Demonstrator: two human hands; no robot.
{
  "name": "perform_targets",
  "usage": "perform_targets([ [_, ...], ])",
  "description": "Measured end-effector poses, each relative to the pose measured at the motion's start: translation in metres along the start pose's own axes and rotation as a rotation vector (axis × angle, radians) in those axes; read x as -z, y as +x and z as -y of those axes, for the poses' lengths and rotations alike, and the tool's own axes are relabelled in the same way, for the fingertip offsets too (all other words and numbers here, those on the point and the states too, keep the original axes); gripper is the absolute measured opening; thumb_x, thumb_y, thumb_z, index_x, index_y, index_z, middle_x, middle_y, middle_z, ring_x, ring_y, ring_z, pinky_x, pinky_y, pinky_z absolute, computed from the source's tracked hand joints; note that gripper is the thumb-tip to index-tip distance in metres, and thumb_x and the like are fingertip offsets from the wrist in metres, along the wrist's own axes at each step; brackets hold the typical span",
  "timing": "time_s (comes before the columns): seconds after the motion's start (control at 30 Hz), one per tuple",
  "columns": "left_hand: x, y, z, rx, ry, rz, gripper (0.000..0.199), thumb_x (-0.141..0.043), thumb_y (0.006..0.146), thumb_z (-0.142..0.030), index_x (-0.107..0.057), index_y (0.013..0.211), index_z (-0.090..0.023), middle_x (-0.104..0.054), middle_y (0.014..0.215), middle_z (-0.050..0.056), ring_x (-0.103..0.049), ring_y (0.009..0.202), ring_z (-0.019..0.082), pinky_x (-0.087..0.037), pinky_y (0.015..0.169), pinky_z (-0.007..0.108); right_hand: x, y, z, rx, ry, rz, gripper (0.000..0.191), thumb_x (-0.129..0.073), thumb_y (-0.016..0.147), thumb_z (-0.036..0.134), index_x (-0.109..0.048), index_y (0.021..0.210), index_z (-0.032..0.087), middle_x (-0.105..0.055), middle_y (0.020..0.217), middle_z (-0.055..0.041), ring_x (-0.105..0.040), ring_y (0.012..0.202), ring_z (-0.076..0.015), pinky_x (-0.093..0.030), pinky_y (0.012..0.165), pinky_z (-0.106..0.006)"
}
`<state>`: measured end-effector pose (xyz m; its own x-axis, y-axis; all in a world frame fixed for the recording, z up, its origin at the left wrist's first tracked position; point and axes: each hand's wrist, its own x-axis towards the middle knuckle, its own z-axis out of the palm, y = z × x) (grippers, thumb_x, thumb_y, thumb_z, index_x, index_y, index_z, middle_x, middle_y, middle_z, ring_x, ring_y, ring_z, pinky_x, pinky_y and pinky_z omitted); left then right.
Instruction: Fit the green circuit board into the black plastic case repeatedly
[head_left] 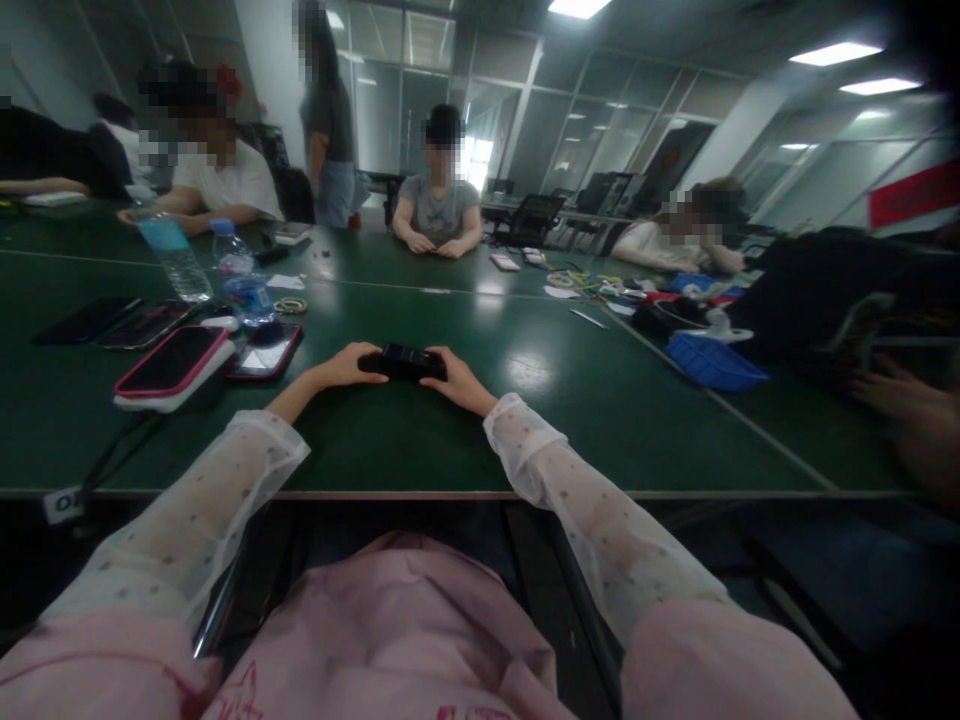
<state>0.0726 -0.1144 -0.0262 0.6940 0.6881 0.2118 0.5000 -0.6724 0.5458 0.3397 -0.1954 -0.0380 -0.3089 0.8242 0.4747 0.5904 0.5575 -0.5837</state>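
A small black box-shaped device [405, 362] is held level just over the green table [420, 450], or resting on it; I cannot tell which. My left hand [351, 365] grips its left end, thumb along the near side. Closed on the opposite end is my right hand [457, 380]. The device's upper face shows a dark panel with faint light marks, too small to read. To the left of my left hand lies a phone with a red edge [268, 350].
A phone in a pink case [176, 360] lies on a white block at left, near two water bottles [176, 260]. At right stand a blue basket [712, 362] and tangled cables [577, 280]. Several people sit around the table; one person [439, 210] faces me.
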Motion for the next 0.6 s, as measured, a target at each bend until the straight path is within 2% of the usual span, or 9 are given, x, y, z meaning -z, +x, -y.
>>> perform_targets([
  [0.4,0.0030,-0.0029,-0.0090,0.038,-0.004,0.011,0.068,-0.066,0.067,-0.061,-0.059,0.121,-0.020,-0.055,0.128,0.010,-0.046,0.121,0.030,-0.035,0.104,0.045,0.0004,-0.0021,-0.0013,-0.041,0.044,-0.051,0.053,-0.069,0.076,0.029,-0.046,0.123,0.021,-0.058,0.118,-0.0095,-0.058,0.110,-0.0236,-0.046,0.095,-0.042],
  [0.6,-0.0001,0.0004,0.0001,-0.010,-0.001,0.005,0.064,-0.063,0.070,-0.062,-0.060,0.118,-0.020,-0.057,0.125,0.010,-0.049,0.118,0.029,-0.035,0.104,0.045,0.0001,-0.0013,-0.0023,-0.053,0.077,-0.079,0.053,-0.069,0.075,0.031,-0.046,0.122,0.020,-0.060,0.115,-0.0103,-0.059,0.108,-0.0238,-0.046,0.095,-0.043],
])
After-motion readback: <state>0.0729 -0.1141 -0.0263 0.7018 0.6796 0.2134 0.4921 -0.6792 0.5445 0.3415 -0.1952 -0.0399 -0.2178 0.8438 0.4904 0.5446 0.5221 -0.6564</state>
